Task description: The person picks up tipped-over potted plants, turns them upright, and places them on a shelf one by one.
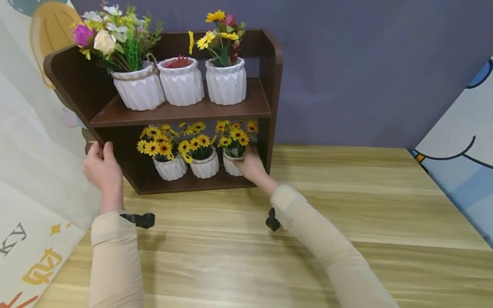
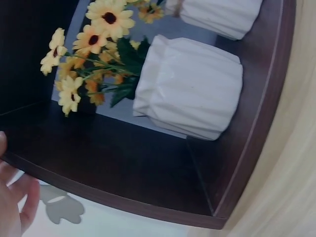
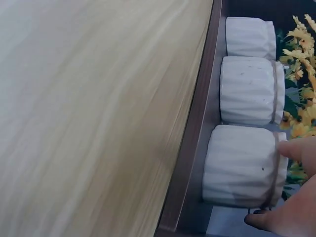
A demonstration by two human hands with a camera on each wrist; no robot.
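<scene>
A dark brown two-tier shelf (image 1: 185, 115) stands on the wooden table against the grey partition. My left hand (image 1: 103, 171) pinches the front edge of its left side panel (image 2: 113, 195), thumb inside and fingers outside. Inside the lower tier, my right hand (image 1: 254, 166) holds the right-hand white pot (image 3: 242, 168) of yellow flowers near its rim, thumb in front; some of its fingers are hidden behind. Beside that pot are a middle white pot (image 1: 205, 166) and a left white pot (image 1: 171, 169), both with yellow flowers.
On the upper tier sit a pot with a mixed bouquet (image 1: 138, 87), a pot with low red foliage (image 1: 182, 83) and a pot with yellow and red flowers (image 1: 226, 83). Printed white sheeting (image 1: 38, 171) borders the table (image 1: 215, 256) on the left.
</scene>
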